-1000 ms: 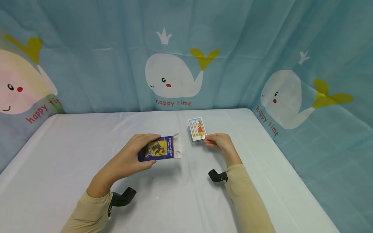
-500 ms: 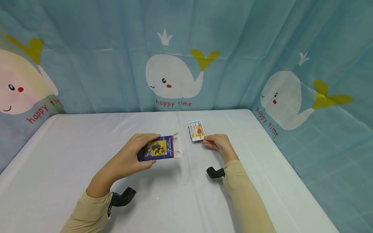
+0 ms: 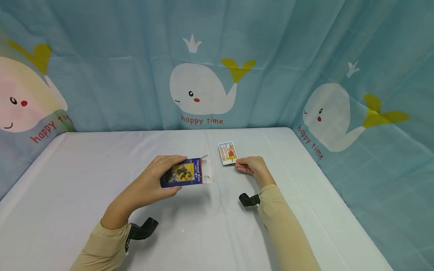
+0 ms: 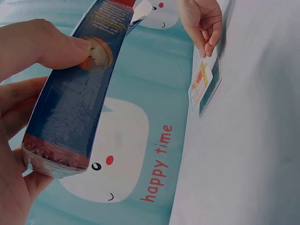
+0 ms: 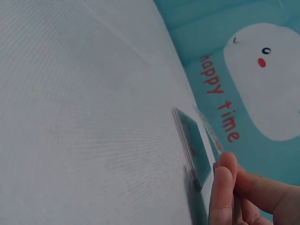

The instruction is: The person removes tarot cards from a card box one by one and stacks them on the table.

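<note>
The left hand point(image 3: 149, 184) grips a blue card box point(image 3: 181, 174) by its long sides, above the table; its flap end faces right. In the left wrist view the thumb lies on the printed narrow side of the box point(image 4: 77, 93). Between thumb and fingertips the right hand point(image 3: 255, 168) pinches the near right corner of a picture card point(image 3: 228, 152). That card point(image 4: 201, 84) is held just above a small stack of cards point(image 4: 213, 86), with a gap between them. The stack point(image 5: 192, 147) lies flat on the table in the right wrist view.
A white cloth covers the table point(image 3: 190, 233). Behind and to the sides hangs a blue curtain point(image 3: 129, 75) printed with whales, meeting the table's far edge. A black device point(image 3: 144, 229) is on the left wrist and another point(image 3: 249, 200) on the right wrist.
The right hand has moved slightly nearer and left, bringing the pinched card down over the stack, which it now nearly covers in the head view. The left hand and box have stayed put.
</note>
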A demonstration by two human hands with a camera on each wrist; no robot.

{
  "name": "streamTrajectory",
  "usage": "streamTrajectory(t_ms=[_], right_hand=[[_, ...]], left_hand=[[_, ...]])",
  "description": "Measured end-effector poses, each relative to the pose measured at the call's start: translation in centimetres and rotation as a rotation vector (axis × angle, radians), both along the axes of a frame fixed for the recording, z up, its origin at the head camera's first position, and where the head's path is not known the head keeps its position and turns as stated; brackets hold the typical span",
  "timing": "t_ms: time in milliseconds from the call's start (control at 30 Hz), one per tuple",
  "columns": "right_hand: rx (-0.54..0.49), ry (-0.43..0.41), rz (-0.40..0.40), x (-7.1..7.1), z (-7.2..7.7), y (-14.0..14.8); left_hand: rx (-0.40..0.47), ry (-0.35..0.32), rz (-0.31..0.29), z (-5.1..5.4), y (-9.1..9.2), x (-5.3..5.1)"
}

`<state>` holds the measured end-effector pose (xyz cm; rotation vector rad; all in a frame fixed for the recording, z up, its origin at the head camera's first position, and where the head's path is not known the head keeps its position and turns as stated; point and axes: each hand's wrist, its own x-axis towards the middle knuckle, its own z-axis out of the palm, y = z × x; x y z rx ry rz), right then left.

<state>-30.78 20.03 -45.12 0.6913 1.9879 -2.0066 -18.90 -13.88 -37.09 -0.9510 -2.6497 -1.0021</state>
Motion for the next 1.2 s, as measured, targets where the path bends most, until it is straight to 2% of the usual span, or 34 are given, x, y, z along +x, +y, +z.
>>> streamTrajectory(t_ms=[767, 1200], right_hand=[[0.081, -0.047, -0.044, -0.2, 0.3, -1.2], [0.153, -0.040, -0.005, -0.1, 0.4, -1.5]], left_hand=[[-0.005, -0.023, 0.005, 0.0, 0.1, -0.1], [-0.004, -0.014, 0.001, 0.0, 0.1, -0.1]])
